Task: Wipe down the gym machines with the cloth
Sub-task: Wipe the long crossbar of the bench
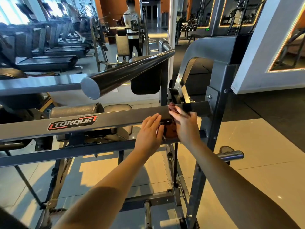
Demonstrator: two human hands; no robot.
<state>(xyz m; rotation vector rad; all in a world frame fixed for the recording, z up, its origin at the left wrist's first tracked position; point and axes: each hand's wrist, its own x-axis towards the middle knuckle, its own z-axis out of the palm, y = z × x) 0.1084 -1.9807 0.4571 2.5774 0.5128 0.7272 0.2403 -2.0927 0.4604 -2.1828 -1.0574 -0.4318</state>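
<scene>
I see the left hand (149, 130) lying flat on the front of a long grey bar (115, 120) of the gym machine (217, 113). Its fingers (156, 118) are straight and close together, and they hold nothing.

The right hand (185, 124) is just beside it, on the same bar. Under this hand is the dark red cloth (170, 132). The cloth hangs over the bar: a small bit sticks up above the fingertips, and a bigger bunch hangs down below the bar between the two hands. The right fingers (175, 114) look mostly straight and press the cloth on the bar. I cannot tell if the thumb hooks round the cloth.

The bar has a red and black "TORQUE" label (72, 122) well to the left of the hands. Above it a thick black round bar (128, 71) points toward me. Behind the grey bar are padded rolls (76, 110) and a black pad (145, 81). A short metal peg (231, 155) sticks out low on the right. The floor (264, 171) has pale tiles. Treadmills (49, 53) stand far off on the left.
</scene>
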